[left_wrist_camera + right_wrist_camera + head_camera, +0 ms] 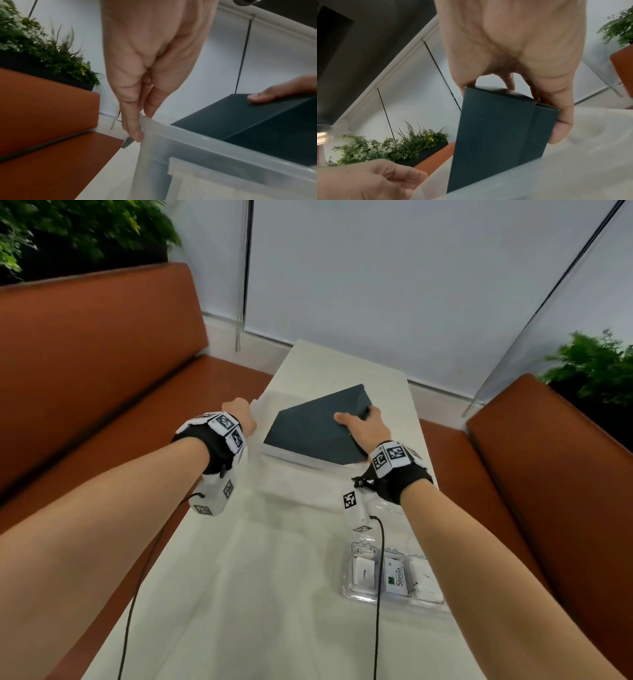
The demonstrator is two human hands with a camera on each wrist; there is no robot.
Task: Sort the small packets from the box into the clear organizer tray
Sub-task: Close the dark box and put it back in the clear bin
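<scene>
A dark teal box (318,426) sits tilted in a translucent plastic bin (291,457) at the middle of the white table. My right hand (356,419) grips the box's right end, thumb on the top face and fingers round the far edge; in the right wrist view the box (496,128) hangs below that hand (539,102). My left hand (142,121) pinches the bin's (205,148) near-left corner rim. The clear organizer tray (394,599) lies near me on the right, holding a Stevia packet (397,575) between white packets (363,573). The box's inside is hidden.
Orange benches (102,364) flank the narrow table (257,594) on both sides. Plants (596,364) stand behind the benches. Something white (197,175) shows blurred through the bin's wall. Black cables (378,594) run from both wrists across the table toward me.
</scene>
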